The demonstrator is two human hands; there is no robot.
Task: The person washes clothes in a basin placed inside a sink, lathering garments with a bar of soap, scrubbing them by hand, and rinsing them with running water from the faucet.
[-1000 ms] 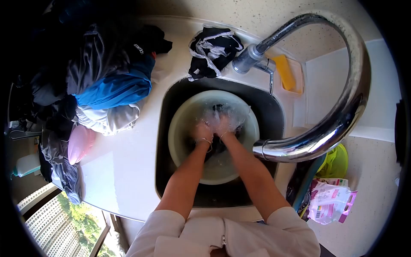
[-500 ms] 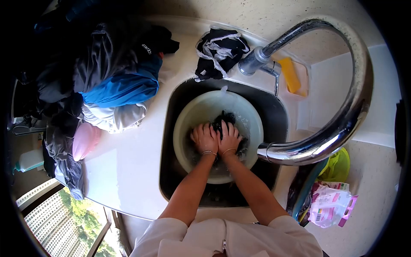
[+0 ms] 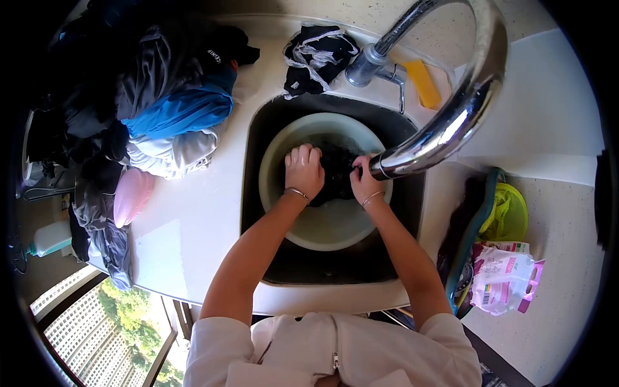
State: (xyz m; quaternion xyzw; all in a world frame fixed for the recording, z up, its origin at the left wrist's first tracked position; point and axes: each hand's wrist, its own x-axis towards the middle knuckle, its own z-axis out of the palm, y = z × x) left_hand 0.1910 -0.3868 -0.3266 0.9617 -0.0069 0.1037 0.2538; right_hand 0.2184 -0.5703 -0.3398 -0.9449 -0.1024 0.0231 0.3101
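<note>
A pale round basin [image 3: 324, 242] with water in it stands inside the dark sink [image 3: 335, 274]. Black wet cloth [image 3: 336, 174] lies partly under the water in the basin. My left hand [image 3: 304, 171] is closed on the cloth's left side, its knuckles bent near the basin wall. On the other side my right hand [image 3: 366, 184] pinches the cloth's edge between thumb and fingers. The faucet's spout end [image 3: 380, 166] hangs just above and beside my right hand and covers part of the rim.
The chrome faucet [image 3: 493, 58] arches over the sink's right side. Behind the sink lie a black-and-white cloth [image 3: 316, 58] and a yellow bar [image 3: 422, 84]. A clothes pile [image 3: 180, 109] and a pink rounded object [image 3: 133, 195] sit left. A pink-and-white packet [image 3: 500, 284] lies right.
My hands, which were side by side pressing down on the cloth, have moved apart to its two sides and now grip it. The camera view has shifted slightly.
</note>
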